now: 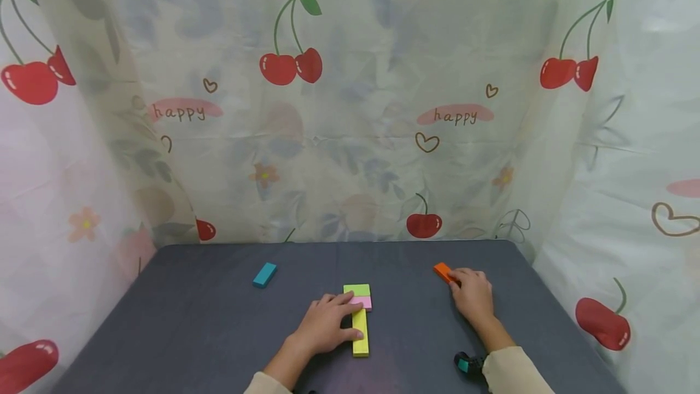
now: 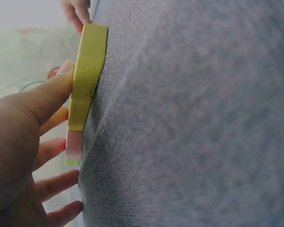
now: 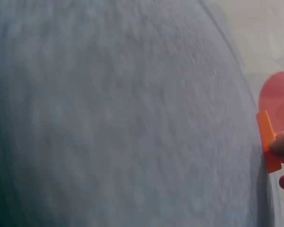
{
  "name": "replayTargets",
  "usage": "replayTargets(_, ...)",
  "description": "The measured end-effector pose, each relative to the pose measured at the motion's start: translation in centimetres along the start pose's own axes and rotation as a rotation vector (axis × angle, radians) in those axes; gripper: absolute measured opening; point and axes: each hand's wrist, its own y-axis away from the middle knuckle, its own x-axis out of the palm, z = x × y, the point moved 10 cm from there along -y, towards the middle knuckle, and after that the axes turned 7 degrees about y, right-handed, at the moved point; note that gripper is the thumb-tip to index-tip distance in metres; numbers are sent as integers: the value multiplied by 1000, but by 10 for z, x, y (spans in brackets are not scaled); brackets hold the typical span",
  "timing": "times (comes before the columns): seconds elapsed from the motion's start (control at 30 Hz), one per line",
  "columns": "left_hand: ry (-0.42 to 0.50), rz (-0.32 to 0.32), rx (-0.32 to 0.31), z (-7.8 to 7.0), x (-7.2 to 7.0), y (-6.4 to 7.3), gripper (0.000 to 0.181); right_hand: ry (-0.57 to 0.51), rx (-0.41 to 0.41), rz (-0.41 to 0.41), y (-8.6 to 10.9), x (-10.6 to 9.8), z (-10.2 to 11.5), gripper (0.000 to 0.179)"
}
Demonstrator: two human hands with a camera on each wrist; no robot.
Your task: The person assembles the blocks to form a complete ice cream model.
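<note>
My left hand (image 1: 327, 324) rests over a short line of blocks, fingers spread and fairly straight. Its thumb touches the long yellow block (image 1: 360, 345), and its fingertips lie by the pink block (image 1: 366, 303). Beyond the pink one, a light green block (image 1: 356, 289) lies crosswise at the far end. The left wrist view shows the thumb against the yellow block (image 2: 89, 71), the pink block (image 2: 75, 142) following in line. Over on the right, my right hand (image 1: 473, 293) pinches an orange block (image 1: 442, 271) at its near end. Part of that block (image 3: 269, 142) is hidden by the fingers.
A blue block (image 1: 265, 275) lies on the dark grey table (image 1: 208, 321) towards the back left. A patterned curtain (image 1: 350, 169) hangs behind the table and along both sides. Near the right sleeve is a black wrist device (image 1: 465, 362).
</note>
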Motion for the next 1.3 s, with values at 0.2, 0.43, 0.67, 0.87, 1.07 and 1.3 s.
replayTargets(0.2,2,-3,10,-2,-2,1,62,-19,-36,-3,-3,5,20,22)
replayTargets(0.43,19,-5,12,-2,-1,2,61,-70,-57,1,-2,12,44,20)
replayTargets(0.67,12,-7,12,-2,-2,2,61,-29,-103,27,-2,20,70,22)
replayTargets(0.87,10,-5,8,-3,-4,2,61,-12,-155,27,-1,25,93,21)
replayTargets(1.07,8,-11,10,-3,-4,2,60,11,-210,28,-2,30,117,20)
replayTargets(1.3,8,-23,16,-2,-4,2,59,30,-288,38,-3,36,149,20)
